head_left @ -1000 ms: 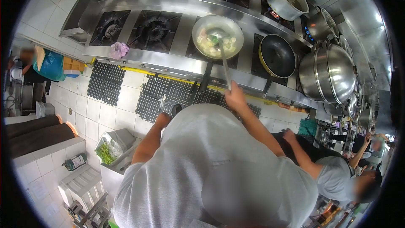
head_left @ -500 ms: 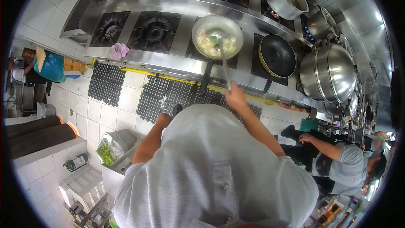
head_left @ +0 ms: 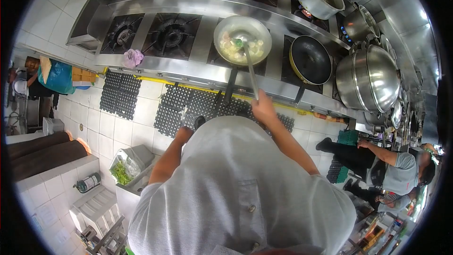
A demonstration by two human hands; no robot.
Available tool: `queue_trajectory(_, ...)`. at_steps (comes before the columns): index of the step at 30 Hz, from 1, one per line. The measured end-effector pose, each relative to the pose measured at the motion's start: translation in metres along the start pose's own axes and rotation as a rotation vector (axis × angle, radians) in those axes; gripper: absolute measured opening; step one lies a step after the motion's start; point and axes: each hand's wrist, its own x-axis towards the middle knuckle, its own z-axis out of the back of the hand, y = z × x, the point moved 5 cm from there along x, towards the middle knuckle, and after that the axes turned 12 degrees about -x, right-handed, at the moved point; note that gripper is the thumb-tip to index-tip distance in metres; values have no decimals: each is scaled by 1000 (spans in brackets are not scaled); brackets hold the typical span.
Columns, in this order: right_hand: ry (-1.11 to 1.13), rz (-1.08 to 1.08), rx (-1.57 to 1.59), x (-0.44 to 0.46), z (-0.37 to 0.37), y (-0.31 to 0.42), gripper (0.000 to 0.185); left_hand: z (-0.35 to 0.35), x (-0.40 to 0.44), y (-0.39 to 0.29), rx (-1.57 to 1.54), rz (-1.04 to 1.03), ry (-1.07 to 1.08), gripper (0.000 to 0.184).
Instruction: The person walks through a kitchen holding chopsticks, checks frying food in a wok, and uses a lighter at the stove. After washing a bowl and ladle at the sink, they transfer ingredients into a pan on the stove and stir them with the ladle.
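Note:
My right hand [head_left: 263,107] is closed around the long metal handle of a ladle [head_left: 251,73]. The ladle's head rests among pale chunks of food, with some pink and green pieces, in a light-coloured frying pan [head_left: 265,53]. That pan stands on a front burner, its dark handle [head_left: 230,86] pointing toward me. My left hand [head_left: 184,135] hangs low at my left side, apart from the pan handle; its fingers are turned away and I cannot see whether it holds anything.
A black pan [head_left: 310,60] sits right of the food, beside a big domed steel pot [head_left: 370,79]. Flames show under a rear pot [head_left: 361,22]. A crumpled purple cloth [head_left: 133,58] lies at the stove's front edge. A co-worker [head_left: 401,170] is at the right; greens [head_left: 121,173] fill a left bin.
The ladle's head has shifted slightly within the food while my right hand keeps its grip. At the right, the co-worker has changed position, and another person now shows behind.

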Motion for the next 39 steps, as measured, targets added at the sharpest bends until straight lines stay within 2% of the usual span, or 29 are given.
queue_trajectory(2,-21,14,-2,1,-2,-2,63,-2,1,1,-2,6,18,25)
queue_trajectory(3,-21,14,-3,1,-4,-3,63,-4,1,5,-109,62,-12,28)
queue_trajectory(5,-91,-5,27,0,-2,-2,46,-6,3,10,-216,119,-42,32)
queue_trajectory(6,-91,-4,26,0,0,-1,46,-8,4,17,-302,232,-54,36)
queue_trajectory(7,-46,-8,18,1,1,-1,54,-11,4,23,-388,345,-65,41)
queue_trajectory(8,-1,-12,9,0,2,0,62,-11,4,24,-388,345,-64,41)
queue_trajectory(11,-9,-3,4,-1,4,2,62,-15,5,27,-426,339,-56,42)
queue_trajectory(14,25,-15,19,-2,6,4,61,-14,8,27,-325,238,-93,34)
queue_trajectory(16,26,-19,13,-4,9,7,62,-15,8,7,161,-199,28,26)
queue_trajectory(17,27,-22,7,-4,9,8,63,-12,5,2,161,-199,29,26)
queue_trajectory(19,21,-16,1,-4,7,6,64,-1,-1,-3,-13,-63,-38,22)
queue_trajectory(21,16,-9,-6,-1,-1,2,65,-6,2,4,8,-76,-34,24)
queue_trajectory(23,-145,15,0,0,-3,-2,46,-8,3,6,29,-90,-31,25)
queue_trajectory(26,-143,12,-9,2,-6,-5,46,-5,2,2,-57,-7,-33,27)
queue_trajectory(28,-116,43,40,3,-6,-3,46,1,-1,0,-212,119,-59,30)
queue_trajectory(30,-88,69,89,-1,2,6,46,3,-2,-3,-154,60,-25,30)
queue_trajectory(32,23,65,114,-7,8,21,54,-2,3,3,-95,0,7,30)
queue_trajectory(34,22,67,124,-5,2,18,54,-23,14,17,123,-106,58,31)
queue_trajectory(35,22,71,133,-4,0,17,54,-18,11,13,124,-104,59,31)
queue_trajectory(37,11,86,142,-7,3,20,55,-2,1,2,-66,4,62,30)
queue_trajectory(38,-3,101,149,-9,4,21,57,-5,1,2,-65,4,67,30)
queue_trajectory(39,-1,95,151,-9,1,18,57,-5,0,12,-254,187,-1,30)
